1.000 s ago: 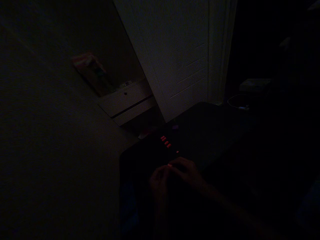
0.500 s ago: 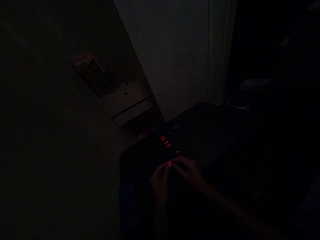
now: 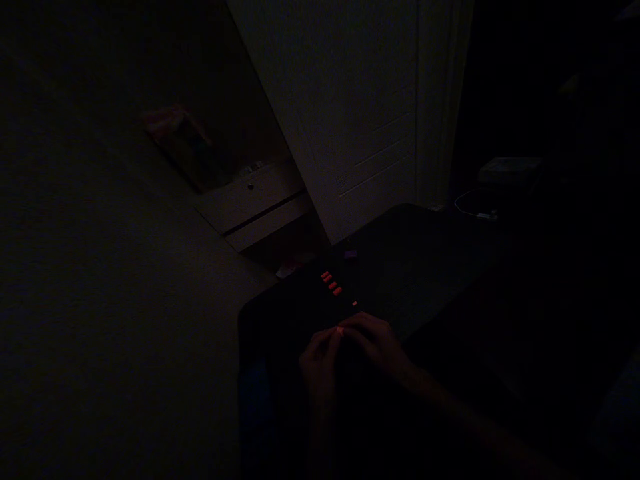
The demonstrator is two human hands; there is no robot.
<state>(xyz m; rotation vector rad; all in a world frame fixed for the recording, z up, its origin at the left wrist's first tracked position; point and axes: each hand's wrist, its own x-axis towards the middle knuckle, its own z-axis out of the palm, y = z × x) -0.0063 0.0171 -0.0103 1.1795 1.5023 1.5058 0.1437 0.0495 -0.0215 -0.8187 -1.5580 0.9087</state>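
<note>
Dark blue patch, left edge: a dim, flat-looking area (image 3: 256, 393) beside the left forearm; its material cannot be told in this light.
Left hand: the hand (image 3: 319, 357) is raised, thumb and fingers drawn together; its grip is narrow, pinching the near left side of the held piece.
Orange-red bars, row of four: short, blunt-ended bars (image 3: 333, 286) lie in a slanting line on the tabletop, beyond the hands; each probably light, best lifted across its long sides.
Held piece: a small, bright orange-red piece (image 3: 340, 331) sits between the fingertips of both hands, touched by each. It is probably very light; whether stiff or soft cannot be told. Opposite edges suit a fingertip hold, and its smallness makes slipping the likelier fault.
Purple block: a small, dull purple, boxy object (image 3: 351, 255) rests near the tabletop's far edge.
Loose bit: a tiny, pale orange-red fragment (image 3: 355, 304) lies just beyond the right fingers, easily nudged.
Right hand: the hand (image 3: 376, 339) reaches in from the right, its grip narrow, closed on the held piece.
Tabletop: a dark, round-cornered surface (image 3: 425, 267) extends rightward.
</note>
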